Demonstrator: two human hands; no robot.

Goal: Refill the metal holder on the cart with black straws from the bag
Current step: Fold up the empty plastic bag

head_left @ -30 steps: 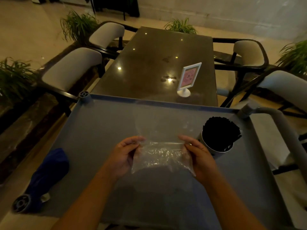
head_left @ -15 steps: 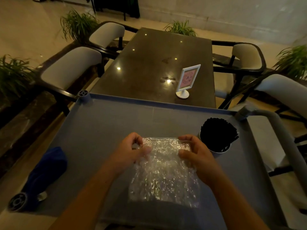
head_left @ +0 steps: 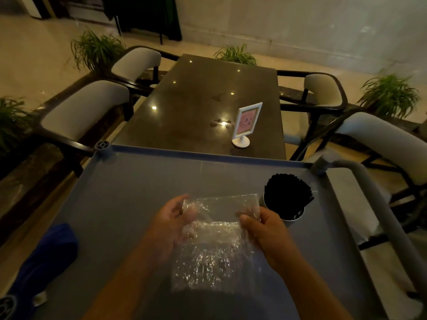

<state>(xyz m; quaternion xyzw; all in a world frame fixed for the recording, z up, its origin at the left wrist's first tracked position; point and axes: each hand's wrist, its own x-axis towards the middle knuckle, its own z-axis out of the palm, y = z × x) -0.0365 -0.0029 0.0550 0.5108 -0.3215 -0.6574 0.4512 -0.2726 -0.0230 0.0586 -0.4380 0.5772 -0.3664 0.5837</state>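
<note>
On the cart [head_left: 120, 204], holder [head_left: 285, 212] right of bag [head_left: 217, 241], cloth [head_left: 44, 257] far left.

Blue cloth [head_left: 44, 257]; sign stand [head_left: 246, 124]

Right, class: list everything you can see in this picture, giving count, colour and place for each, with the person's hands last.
Cart: one, grey, foreground.
Metal holder: one, silver, cart's right side, full of black straws.
Plastic bag: one, clear, held above cart.
Cloth: one, blue, cart's left edge.
Table: one, dark, beyond cart.
Sign stand: one, white and pink, on table.
Chairs: four, pale, around table.
Plants: several, green, on floor.
Left hand, right hand: gripping bag's top.
</note>
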